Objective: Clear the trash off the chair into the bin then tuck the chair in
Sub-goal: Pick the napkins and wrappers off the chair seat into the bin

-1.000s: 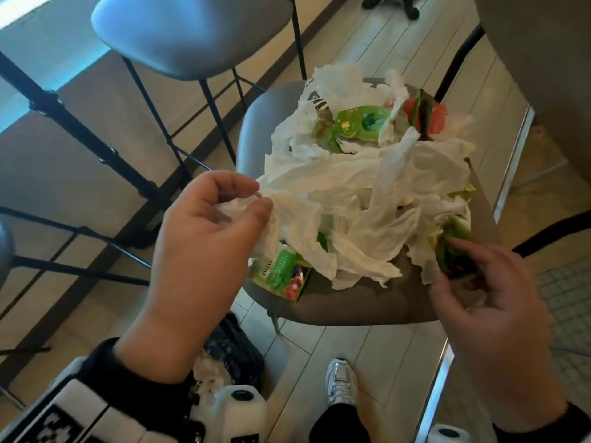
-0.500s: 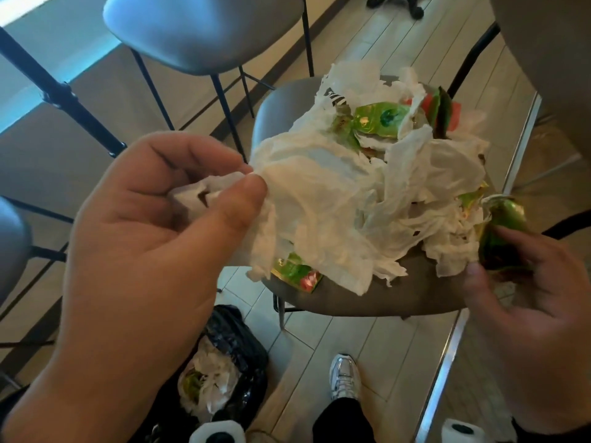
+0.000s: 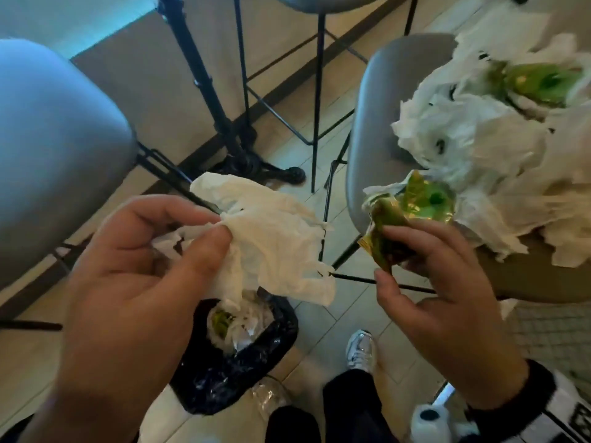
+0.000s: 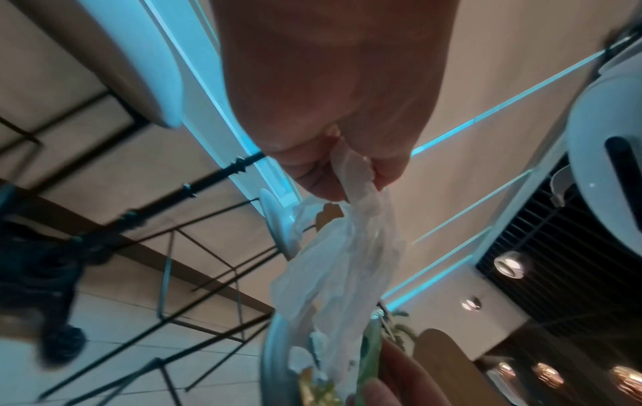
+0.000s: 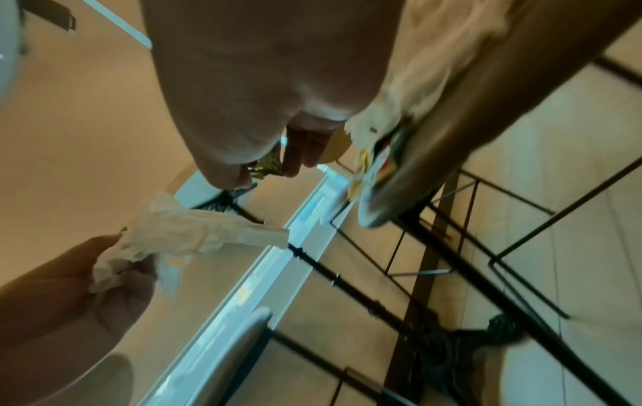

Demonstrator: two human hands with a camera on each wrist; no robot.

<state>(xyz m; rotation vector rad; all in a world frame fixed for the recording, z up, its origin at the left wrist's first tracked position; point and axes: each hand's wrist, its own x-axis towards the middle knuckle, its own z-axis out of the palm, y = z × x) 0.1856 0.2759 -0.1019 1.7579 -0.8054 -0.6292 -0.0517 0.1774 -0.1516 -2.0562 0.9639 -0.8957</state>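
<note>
While the left hand (image 3: 128, 282) pinches a crumpled napkin (image 3: 271, 244) above the bin (image 3: 281, 343), the right hand (image 3: 441, 302) grips a green wrapper (image 3: 383, 231) beside the littered chair (image 3: 364, 129). The left-wrist view confirms the pinch. The right-wrist view shows fingers curled round the wrapper; I'd carry it over the bin's mouth before dropping either.

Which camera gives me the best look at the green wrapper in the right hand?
The head view: the green wrapper shows crumpled, pinched in the right hand beside the chair. The right wrist view shows only a gold sliver between the fingers. The left wrist view shows a blurred green edge at the bottom.
</note>
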